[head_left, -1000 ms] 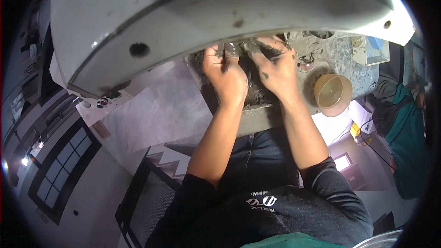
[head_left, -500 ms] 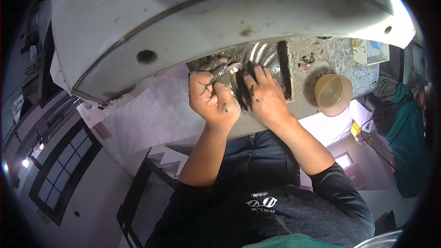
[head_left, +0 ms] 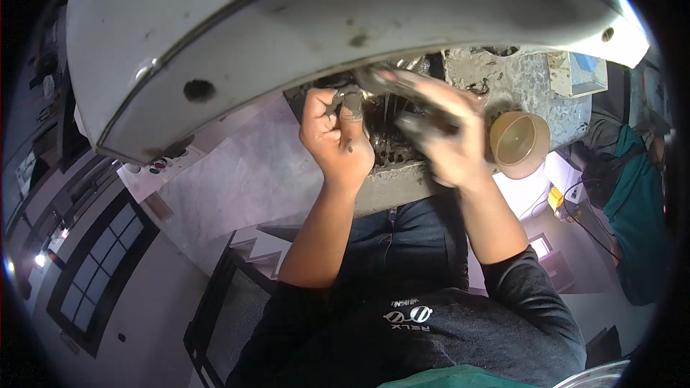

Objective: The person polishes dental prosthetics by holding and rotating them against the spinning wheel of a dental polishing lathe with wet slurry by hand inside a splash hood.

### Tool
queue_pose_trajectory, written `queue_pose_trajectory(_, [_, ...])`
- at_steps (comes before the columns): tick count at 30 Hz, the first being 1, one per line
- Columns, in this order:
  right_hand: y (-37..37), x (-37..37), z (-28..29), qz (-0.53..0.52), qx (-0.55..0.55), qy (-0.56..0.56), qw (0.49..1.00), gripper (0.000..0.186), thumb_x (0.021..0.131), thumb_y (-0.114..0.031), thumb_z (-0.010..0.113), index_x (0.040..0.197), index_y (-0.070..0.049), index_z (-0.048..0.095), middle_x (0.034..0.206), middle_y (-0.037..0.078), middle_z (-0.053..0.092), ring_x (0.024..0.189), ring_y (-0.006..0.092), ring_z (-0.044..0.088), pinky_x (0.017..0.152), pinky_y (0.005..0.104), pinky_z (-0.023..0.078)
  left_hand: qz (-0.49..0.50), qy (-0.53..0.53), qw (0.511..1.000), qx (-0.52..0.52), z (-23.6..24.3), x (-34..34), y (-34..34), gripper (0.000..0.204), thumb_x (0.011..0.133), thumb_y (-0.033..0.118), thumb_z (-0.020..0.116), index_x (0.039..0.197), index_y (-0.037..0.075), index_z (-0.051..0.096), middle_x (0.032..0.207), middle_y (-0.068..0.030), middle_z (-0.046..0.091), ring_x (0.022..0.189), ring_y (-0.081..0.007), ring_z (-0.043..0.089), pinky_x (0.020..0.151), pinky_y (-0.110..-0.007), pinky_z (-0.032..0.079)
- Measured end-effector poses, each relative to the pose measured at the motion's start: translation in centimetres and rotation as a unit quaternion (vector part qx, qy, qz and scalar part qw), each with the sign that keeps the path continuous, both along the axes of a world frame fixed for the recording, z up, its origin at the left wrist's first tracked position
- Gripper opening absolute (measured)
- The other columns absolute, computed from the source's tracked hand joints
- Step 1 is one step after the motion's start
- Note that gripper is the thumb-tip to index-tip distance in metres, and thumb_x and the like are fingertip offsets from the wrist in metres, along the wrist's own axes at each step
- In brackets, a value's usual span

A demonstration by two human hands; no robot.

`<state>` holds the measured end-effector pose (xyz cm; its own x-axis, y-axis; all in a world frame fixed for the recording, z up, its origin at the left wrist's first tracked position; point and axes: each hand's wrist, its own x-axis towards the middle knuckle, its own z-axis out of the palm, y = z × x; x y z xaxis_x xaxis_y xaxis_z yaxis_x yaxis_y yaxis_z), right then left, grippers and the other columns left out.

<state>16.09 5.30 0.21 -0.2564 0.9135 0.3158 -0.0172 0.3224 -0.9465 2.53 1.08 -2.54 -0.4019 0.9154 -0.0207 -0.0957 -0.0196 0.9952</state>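
Observation:
My left hand (head_left: 334,133), smeared with dark grey slurry, is closed with the thumb upright against the curled fingers. At its fingertips is a small denture (head_left: 366,83), mostly hidden now by slurry, fingers and blur; half a second ago its pink base and pale teeth showed. My right hand (head_left: 456,129) is blurred by motion, its blackened fingers stretched and apart. Its forefinger reaches toward the denture; whether it touches cannot be told. Both hands are over a dark, wet tray (head_left: 392,172) of slurry under the hood's edge.
A large white machine hood (head_left: 352,18) overhangs the hands closely. A beige bowl (head_left: 520,145) stands on the muddy worktop, right of the tray. Further right is a small white box (head_left: 578,75). Control buttons (head_left: 159,167) sit at left, and green cloth (head_left: 636,215) hangs at far right.
My right hand has moved away from the tray to the right and up, its fingers spreading. My left hand has shifted slightly upward, still closed. The denture's teeth no longer show clearly.

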Motion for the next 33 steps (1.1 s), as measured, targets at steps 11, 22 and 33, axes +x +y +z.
queue_pose_trajectory(11, [1.3, -1.9, -1.3, -0.128, -0.184, -0.184, 0.957, 0.023, 0.063, -0.001, 0.055, 0.084, 0.006, 0.062, 0.086, 0.017, 0.063, 0.074, 0.0202, 0.063, 0.07, 0.0273, 0.048, 0.073, -0.087, 0.988, -0.108, -1.6, 0.9, 3.0, 0.008, 0.081, -0.009, 0.047, 0.081, -0.001, 0.049, 0.07, -0.0036, 0.055, 0.058, -0.0049, 0.049, 0.054, -0.018, 0.04])
queue_pose_trajectory(22, [0.9, -2.2, -1.7, -0.152, -0.23, -0.169, 0.946, 0.023, 0.062, -0.001, 0.056, 0.084, 0.005, 0.062, 0.081, 0.017, 0.063, 0.071, 0.0223, 0.062, 0.068, 0.0279, 0.048, 0.11, -0.192, 0.972, -0.074, -1.9, 1.6, 3.2, 0.012, 0.079, -0.013, 0.047, 0.08, 0.0, 0.045, 0.073, -0.0061, 0.055, 0.061, -0.0067, 0.049, 0.057, -0.018, 0.041])
queue_pose_trajectory(33, [-0.2, -2.3, -1.3, -0.157, -0.222, -0.082, 0.959, 0.02, 0.064, 0.0, 0.055, 0.083, 0.004, 0.063, 0.079, 0.012, 0.063, 0.073, 0.0173, 0.061, 0.071, 0.0264, 0.047, 0.082, -0.166, 0.982, 0.017, -2.0, 1.6, 2.3, 0.012, 0.079, -0.012, 0.048, 0.078, 0.0, 0.047, 0.075, -0.0065, 0.056, 0.067, -0.0085, 0.052, 0.063, -0.021, 0.043])
